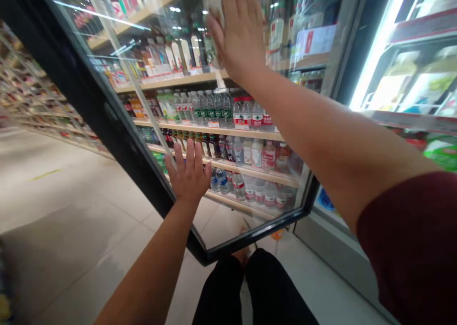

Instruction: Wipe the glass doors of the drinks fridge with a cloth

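Observation:
A glass cooler door [228, 241] with a black frame stands open at a slant in front of me. My left hand [189, 172] is raised against the lower part of the pane, fingers spread and palm towards the glass. Higher up, my right hand [244, 34] lies flat towards the same pane with its fingers stretched out and the thumb apart; the fingertips run off the top edge. Beside the right thumb is a pale, blurred strip [213, 25], and I cannot tell whether it is an object or a reflection. Neither hand shows anything gripped.
Through the glass appear shelves [228, 132] with rows of drink bottles [214, 106]. To the right, a lit cooler [421, 120] holds large bottles. Blurred store shelves [39, 86] line the left side above the tiled floor [89, 206]. My legs [250, 287] are below the door.

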Demonstrator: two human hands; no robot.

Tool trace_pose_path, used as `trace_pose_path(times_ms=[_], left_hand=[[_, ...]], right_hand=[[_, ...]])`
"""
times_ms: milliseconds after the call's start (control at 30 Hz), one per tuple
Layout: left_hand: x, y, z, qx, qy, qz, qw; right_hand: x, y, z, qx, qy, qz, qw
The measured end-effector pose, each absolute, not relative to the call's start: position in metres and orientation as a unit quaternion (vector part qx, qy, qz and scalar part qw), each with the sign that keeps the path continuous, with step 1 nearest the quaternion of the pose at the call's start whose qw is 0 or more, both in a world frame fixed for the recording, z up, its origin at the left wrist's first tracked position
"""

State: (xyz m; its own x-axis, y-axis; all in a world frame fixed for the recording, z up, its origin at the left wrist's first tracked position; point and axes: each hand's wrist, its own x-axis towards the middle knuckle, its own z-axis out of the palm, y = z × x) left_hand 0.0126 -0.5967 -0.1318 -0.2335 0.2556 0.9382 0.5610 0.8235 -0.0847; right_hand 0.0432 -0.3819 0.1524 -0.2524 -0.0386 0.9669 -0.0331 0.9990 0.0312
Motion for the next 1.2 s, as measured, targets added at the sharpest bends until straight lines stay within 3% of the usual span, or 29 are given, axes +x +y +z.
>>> trace_pose_path(times_ms=[133,267,400,500,733,933,1033,1200], left_hand=[[0.016,-0.598,-0.133,-0.266,-0.774,-0.141,0.556],[0.016,-0.599,-0.133,-0.264,-0.785,-0.149,0.541],[0.012,-0.598,-0.133,-0.260,-0.787,-0.152,0.539],[0.008,-0.598,-0.133,-0.261,-0.784,-0.160,0.540],[0.006,-0.598,-0.134,-0.266,-0.778,-0.160,0.546],[0.012,-0.592,-0.130,-0.251,-0.803,-0.152,0.518],[0.016,-0.590,-0.127,-0.236,-0.820,-0.146,0.501],[0.022,-0.587,-0.124,-0.224,-0.834,-0.137,0.486]], right_hand=[[0.033,-0.430,0.183,0.022,-0.766,0.015,0.642],[0.035,-0.441,0.116,0.124,-0.696,-0.033,0.706],[0.038,-0.424,0.046,0.261,-0.718,0.039,0.644],[0.034,-0.413,0.042,0.328,-0.720,0.018,0.612],[0.035,-0.446,0.089,0.175,-0.726,-0.036,0.664],[0.040,-0.466,0.074,0.269,-0.759,-0.009,0.592],[0.042,-0.458,0.077,0.310,-0.763,-0.052,0.565],[0.052,-0.429,0.019,0.146,-0.820,0.018,0.554]])
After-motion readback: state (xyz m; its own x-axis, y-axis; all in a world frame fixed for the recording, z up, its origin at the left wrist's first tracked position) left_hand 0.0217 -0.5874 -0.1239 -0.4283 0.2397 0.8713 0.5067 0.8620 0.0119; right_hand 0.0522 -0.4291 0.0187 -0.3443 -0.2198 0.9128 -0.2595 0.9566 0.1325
